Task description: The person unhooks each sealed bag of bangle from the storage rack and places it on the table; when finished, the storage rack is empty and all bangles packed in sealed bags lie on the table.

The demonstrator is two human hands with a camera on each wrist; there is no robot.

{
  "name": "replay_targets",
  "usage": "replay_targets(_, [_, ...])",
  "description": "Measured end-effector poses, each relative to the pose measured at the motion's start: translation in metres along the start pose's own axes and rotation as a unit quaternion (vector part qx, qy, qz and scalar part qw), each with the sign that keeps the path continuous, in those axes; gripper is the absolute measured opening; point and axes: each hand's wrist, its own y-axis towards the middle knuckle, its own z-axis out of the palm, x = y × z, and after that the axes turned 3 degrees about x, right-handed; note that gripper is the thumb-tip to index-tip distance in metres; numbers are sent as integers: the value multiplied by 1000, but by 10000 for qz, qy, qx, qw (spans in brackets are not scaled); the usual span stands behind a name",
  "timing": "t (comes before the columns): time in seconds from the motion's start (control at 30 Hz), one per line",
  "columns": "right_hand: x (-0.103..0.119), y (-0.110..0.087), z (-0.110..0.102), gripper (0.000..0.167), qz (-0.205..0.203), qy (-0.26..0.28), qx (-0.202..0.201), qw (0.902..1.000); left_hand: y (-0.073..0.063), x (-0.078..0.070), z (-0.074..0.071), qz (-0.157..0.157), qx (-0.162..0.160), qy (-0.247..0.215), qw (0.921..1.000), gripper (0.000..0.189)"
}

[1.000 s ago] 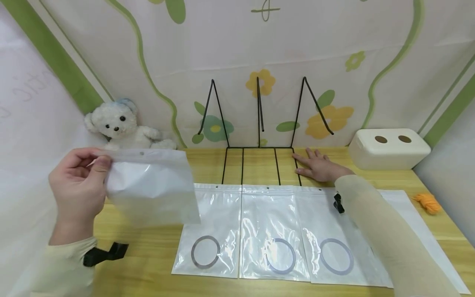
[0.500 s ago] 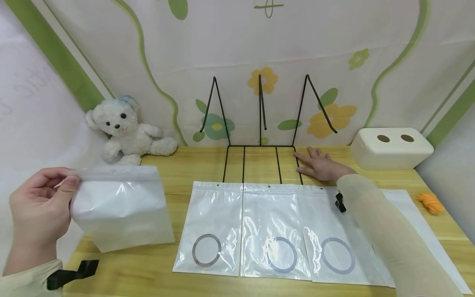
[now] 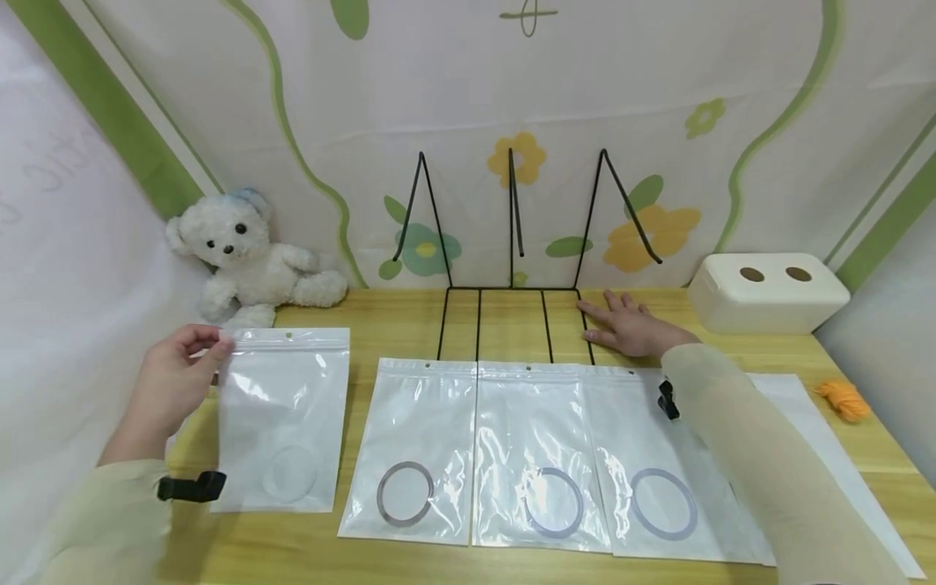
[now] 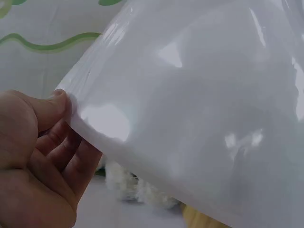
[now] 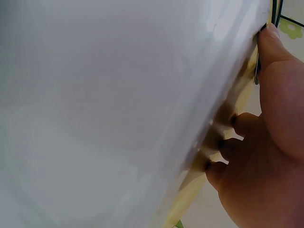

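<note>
My left hand (image 3: 174, 378) pinches the upper left corner of a white zip bag (image 3: 281, 398); a faint pale ring shows near the bag's bottom. In the left wrist view, thumb and fingers hold the edge of this glossy bag (image 4: 190, 90). My right hand (image 3: 630, 331) rests on the table with fingers spread, fingertips at the right wire of a black wire rack (image 3: 512, 288). Three white zip bags lie in a row before the rack: one with a brown ring (image 3: 405, 494), two with lilac rings (image 3: 664, 504). The right forearm passes over the right-hand bag.
A white teddy bear (image 3: 256, 264) sits at the back left. On the back right stands a cream box (image 3: 768, 296) with two round holes, and orange yarn (image 3: 844, 400) lies near the right edge. A white sheet (image 3: 841, 487) extends beyond the right forearm. A patterned cloth hangs behind.
My left hand first carried the bag left and down, then brought it back right; the bag now hangs straighter, with its front facing the head camera. The right hand has stayed in place.
</note>
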Motion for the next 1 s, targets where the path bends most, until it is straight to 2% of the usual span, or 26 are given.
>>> replay_targets(0.07, [0,1,1,74,-3,-9,14,10000,6,6,7,54,186,201,9996,40])
replay_targets(0.3, [-1,4,0,74,33,-33,3,10000,19,20,25,203,382,643,9970,38])
replay_targets(0.4, [3,2,-1,73,24,-12,6,10000,20,23,29,183,765,826,9935,42])
replay_targets(0.53, [5,1,-1,72,17,13,26,10000,24,29,33,66,1383,1036,9849,55])
replay_targets(0.6, [5,1,-1,73,10,3,26,10000,27,32,36,21,1521,1117,9820,58])
replay_targets(0.8, [4,2,-1,72,-1,13,29,10000,31,39,48,-4,1549,1289,9795,53])
replay_targets(1.0, [1,2,2,73,-4,-29,22,10000,32,45,58,176,1467,1624,9756,49])
